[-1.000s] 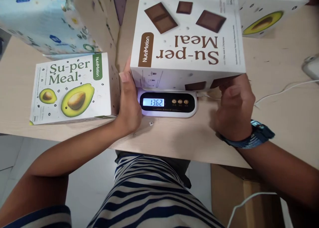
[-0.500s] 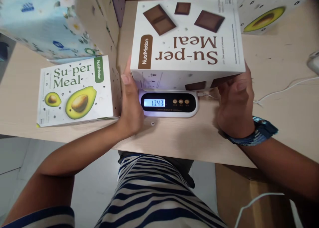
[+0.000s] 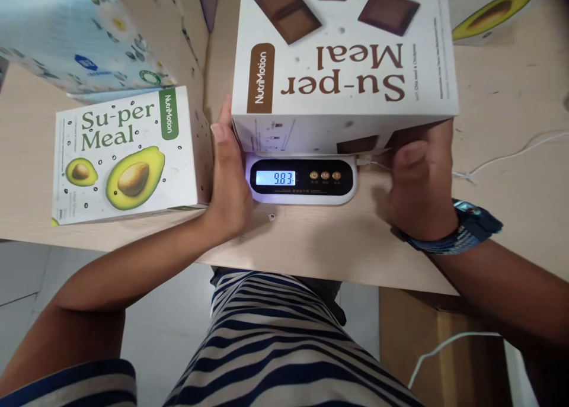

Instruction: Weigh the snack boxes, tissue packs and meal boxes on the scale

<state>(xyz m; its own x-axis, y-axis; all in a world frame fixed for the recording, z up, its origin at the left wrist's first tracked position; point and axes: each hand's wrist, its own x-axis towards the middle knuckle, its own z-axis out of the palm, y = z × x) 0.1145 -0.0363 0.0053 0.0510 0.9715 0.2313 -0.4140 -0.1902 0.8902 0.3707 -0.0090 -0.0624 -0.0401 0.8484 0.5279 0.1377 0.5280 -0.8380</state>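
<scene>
A white "Su-per Meal" box with chocolate squares is over a kitchen scale, hiding the scale's weighing plate. Whether the box rests on it or hovers just above, I cannot tell. My left hand presses the box's left side, thumb up and other fingers mostly hidden behind it. My right hand holds the lower right edge, its fingertips partly under the box. The scale's lit display reads about 9.83. Just left of my left hand stands an avocado Su-per Meal box.
A pale blue flowered tissue pack stands at the back left. Another avocado box is at the back right. A white cable crosses the wooden table from the scale. A cardboard box is below the table edge.
The display has fallen from 13.62 through 10.43 to 9.83. The chocolate box looks larger and slightly farther right, its far edge now out of view. Both hands stay on it.
</scene>
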